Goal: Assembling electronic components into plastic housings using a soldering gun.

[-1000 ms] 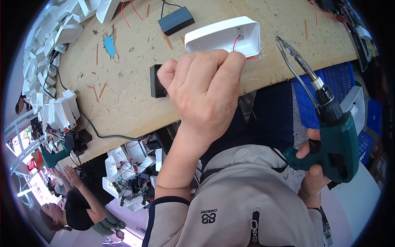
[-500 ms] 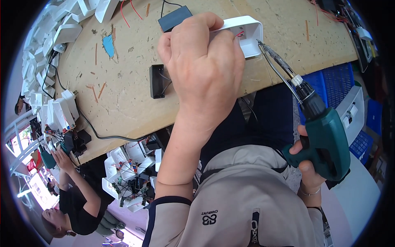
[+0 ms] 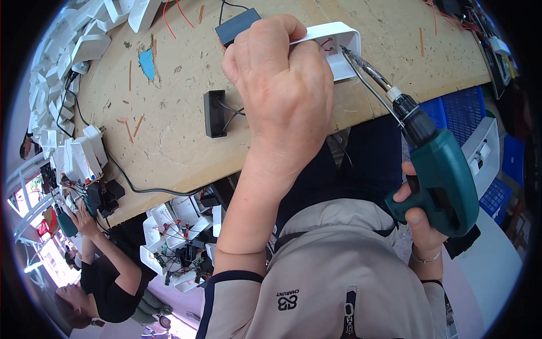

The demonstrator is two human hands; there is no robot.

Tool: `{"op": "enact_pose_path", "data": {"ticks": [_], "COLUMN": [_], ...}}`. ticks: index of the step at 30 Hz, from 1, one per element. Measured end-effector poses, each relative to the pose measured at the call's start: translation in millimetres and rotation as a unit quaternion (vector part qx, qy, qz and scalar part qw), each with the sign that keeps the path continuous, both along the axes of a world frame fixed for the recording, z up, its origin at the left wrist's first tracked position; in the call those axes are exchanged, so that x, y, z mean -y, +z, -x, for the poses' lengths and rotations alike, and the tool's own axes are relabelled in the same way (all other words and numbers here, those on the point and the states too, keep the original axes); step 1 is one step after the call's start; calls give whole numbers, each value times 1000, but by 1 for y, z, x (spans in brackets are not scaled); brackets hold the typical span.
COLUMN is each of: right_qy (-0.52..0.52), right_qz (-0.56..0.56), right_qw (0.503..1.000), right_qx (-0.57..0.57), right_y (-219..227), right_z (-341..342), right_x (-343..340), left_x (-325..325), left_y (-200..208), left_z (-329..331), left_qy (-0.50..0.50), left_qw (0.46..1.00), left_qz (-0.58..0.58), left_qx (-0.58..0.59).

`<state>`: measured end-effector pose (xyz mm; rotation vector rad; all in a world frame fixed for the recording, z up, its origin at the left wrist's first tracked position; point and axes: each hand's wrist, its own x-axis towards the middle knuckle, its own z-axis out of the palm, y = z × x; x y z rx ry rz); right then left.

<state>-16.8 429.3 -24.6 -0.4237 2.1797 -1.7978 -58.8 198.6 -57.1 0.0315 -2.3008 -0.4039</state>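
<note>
One co-worker's hand [image 3: 84, 221], far left, is now up beside a green tool [image 3: 66, 224]; a second ago it was lower. Next, a black box [image 3: 208, 116], then partly covered, shows fully with its dark wires [image 3: 230, 107] on the table [image 3: 169, 144]. The left hand [image 3: 285, 79] has moved up over the left part of the white housing [image 3: 333, 29], one finger curled at the far rim; hidden fingertips mean I cannot tell its grip. A red wire [image 3: 327, 41] shows inside. The soldering gun's tip [image 3: 345, 52], earlier well apart, is over the housing's right end, with the right hand [image 3: 420, 229] still closed around the soldering gun [image 3: 449, 175].
</note>
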Motion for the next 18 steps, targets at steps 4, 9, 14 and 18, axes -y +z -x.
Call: {"op": "enact_pose_path", "data": {"ticks": [4, 9, 14, 18], "right_qy": [-20, -31, -39, -36], "right_qz": [-3, -4, -9, -17], "right_qw": [998, 997, 997, 998], "right_qx": [62, 69, 62, 59], "right_y": [5, 8, 7, 8], "right_z": [0, 3, 4, 5], "right_x": [6, 12, 15, 15], "left_x": [1, 1, 1, 1], "left_y": [-1, -1, -1, 1], "left_z": [-1, -1, -1, -1], "left_qy": [5, 8, 10, 7], "left_qw": [1000, 1000, 1000, 1000], "left_qz": [4, 7, 8, 10], "left_qx": [7, 13, 16, 21]}}
